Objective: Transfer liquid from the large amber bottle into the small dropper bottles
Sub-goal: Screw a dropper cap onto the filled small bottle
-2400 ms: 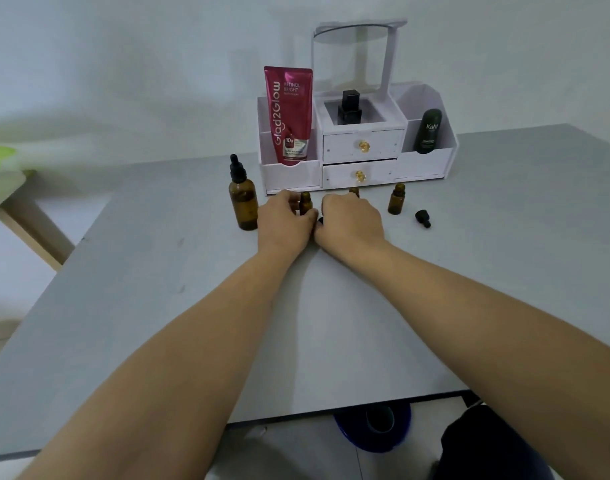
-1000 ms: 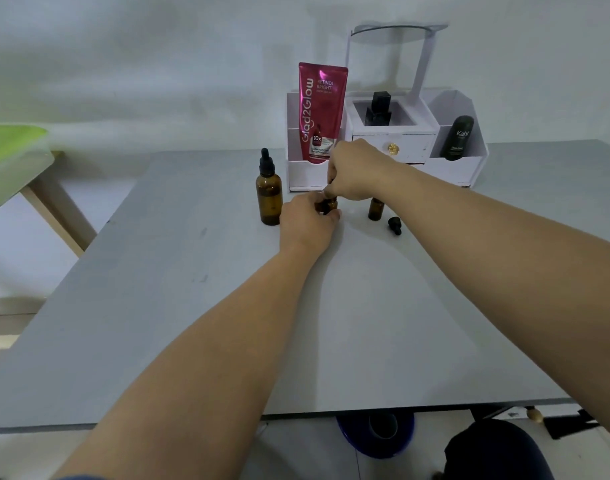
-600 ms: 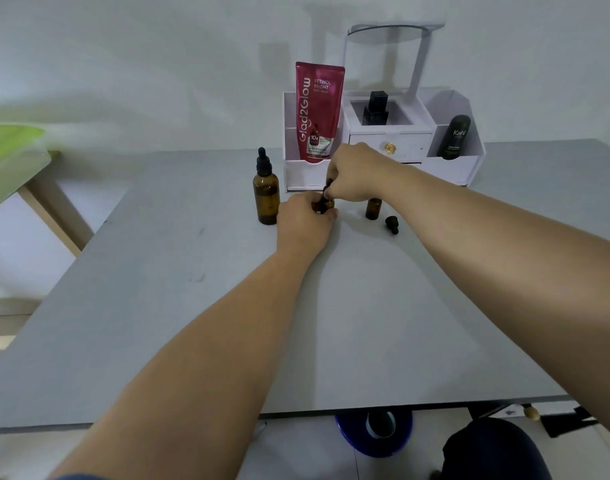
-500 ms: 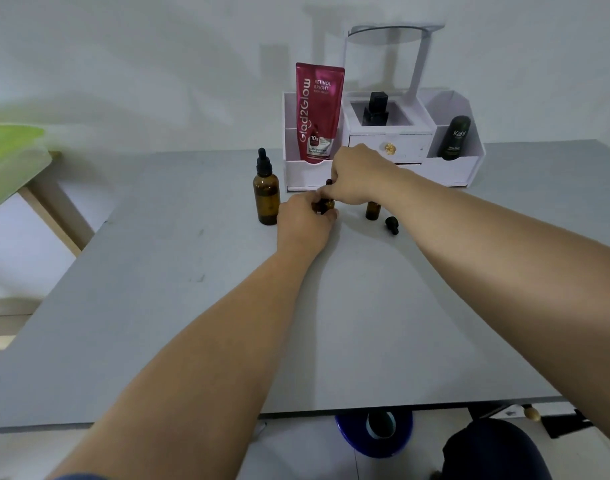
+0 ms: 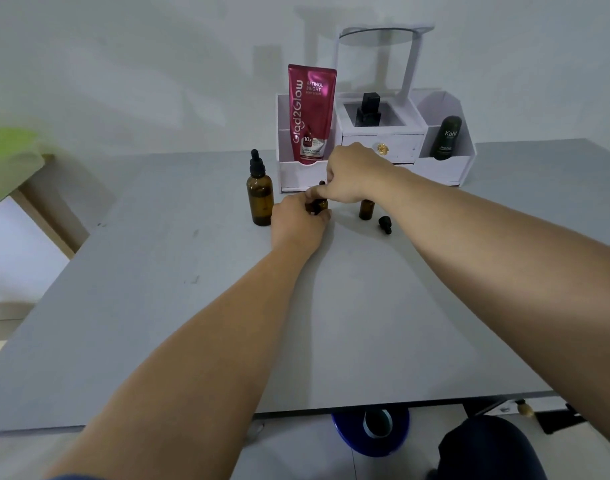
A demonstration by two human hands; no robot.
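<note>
Grey worktop (image 5: 365, 323) fills most of the view, matt and lightly scuffed, and ends at a pale wall (image 5: 140, 64). At its far edge stands a white organiser (image 5: 445, 171) holding a red tube (image 5: 311, 114), a black bottle (image 5: 368, 110) and a dark green bottle (image 5: 447, 138). A green surface on a wooden leg (image 5: 9, 157) lies off to the left, and a blue bin (image 5: 371, 431) shows under the near edge. The big bottle (image 5: 260, 199), capped with its dropper, stands upright just left of the left hand (image 5: 298, 225). That hand is curled round a small bottle (image 5: 318, 206) set on the worktop, in front of the organiser. The right hand (image 5: 352, 174) reaches over it and pinches its dropper top (image 5: 321, 184) between thumb and forefinger. A second bottle (image 5: 366, 209) stands open to the right, with a loose cap (image 5: 385, 224) lying beside it. Half a second ago the two hands sat in nearly the same grip. About two seconds earlier both lay low and side by side on the worktop. The big bottle, second bottle and loose cap have not moved.
</note>
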